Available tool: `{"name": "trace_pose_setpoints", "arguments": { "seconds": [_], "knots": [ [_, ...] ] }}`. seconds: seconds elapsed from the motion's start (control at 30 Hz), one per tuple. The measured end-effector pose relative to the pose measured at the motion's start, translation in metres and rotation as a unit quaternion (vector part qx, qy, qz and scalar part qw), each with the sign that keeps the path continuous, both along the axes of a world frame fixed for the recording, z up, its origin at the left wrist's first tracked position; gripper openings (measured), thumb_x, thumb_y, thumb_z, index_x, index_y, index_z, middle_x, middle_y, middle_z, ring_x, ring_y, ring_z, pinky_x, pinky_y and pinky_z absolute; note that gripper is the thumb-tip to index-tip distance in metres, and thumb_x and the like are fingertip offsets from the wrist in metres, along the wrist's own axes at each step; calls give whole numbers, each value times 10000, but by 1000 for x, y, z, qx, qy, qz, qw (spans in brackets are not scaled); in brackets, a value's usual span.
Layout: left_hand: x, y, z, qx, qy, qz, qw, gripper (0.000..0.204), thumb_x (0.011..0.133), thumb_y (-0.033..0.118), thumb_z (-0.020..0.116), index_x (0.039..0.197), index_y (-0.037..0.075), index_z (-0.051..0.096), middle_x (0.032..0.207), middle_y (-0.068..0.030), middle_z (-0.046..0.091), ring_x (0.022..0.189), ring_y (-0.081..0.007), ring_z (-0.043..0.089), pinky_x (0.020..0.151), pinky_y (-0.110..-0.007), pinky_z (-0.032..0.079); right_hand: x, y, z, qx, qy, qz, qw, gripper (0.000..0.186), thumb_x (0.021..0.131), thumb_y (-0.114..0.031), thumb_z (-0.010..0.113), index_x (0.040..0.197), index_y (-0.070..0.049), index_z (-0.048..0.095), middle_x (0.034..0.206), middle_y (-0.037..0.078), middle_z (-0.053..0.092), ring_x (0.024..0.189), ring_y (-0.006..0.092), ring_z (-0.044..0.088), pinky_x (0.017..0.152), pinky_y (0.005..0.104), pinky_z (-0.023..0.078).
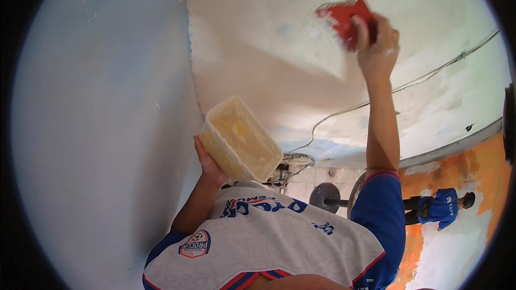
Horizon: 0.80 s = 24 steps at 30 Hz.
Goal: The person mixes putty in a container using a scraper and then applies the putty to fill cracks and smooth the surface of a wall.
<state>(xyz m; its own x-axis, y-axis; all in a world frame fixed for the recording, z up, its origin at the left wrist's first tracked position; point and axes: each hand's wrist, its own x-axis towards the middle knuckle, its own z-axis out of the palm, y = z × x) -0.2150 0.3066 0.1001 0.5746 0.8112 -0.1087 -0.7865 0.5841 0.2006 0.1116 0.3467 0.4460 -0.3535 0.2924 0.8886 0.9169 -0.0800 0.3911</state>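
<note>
My right hand [378, 53] grips a red scraper [344, 19], its white-smeared edge at the pale, patchy plastered surface [274, 64]. The scraper is slightly blurred. Lower down and to the left, my left hand [210, 164] holds a rectangular translucent plastic tub [247, 142] by its side. Pale cream residue coats the inside of the tub.
A smooth pale blue-grey wall [97, 107] fills the left side. A loose cable [344, 111] runs across the patched surface to tangled wires. At lower right are a dark disc on a bar [324, 198] and a person in a blue shirt [442, 207] by an orange-and-white wall [484, 172].
</note>
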Motion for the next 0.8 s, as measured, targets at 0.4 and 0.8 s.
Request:
{"name": "trace_pose_setpoints", "arguments": {
  "seconds": [0.4,0.8],
  "knots": [
    [9,9,35,23,45,69,996,964,922,896,329,1606,218,381,1595,-76,468,1436,-316,484,1162,-528,443,18,4,25,60,105,99,988,228,928,-244,798,1070,-91,707,802,53,716,682,274,646,800,410,448],
    [27,11,50,36,42,109,993,948,928,892,310,1623,249,352,1631,-50,429,1466,-314,448,1191,-533,405,25,-3,24,43,187,122,974,246,940,-234,798,1110,-64,745,863,59,775,702,177,657,904,372,428]
  ]
}}
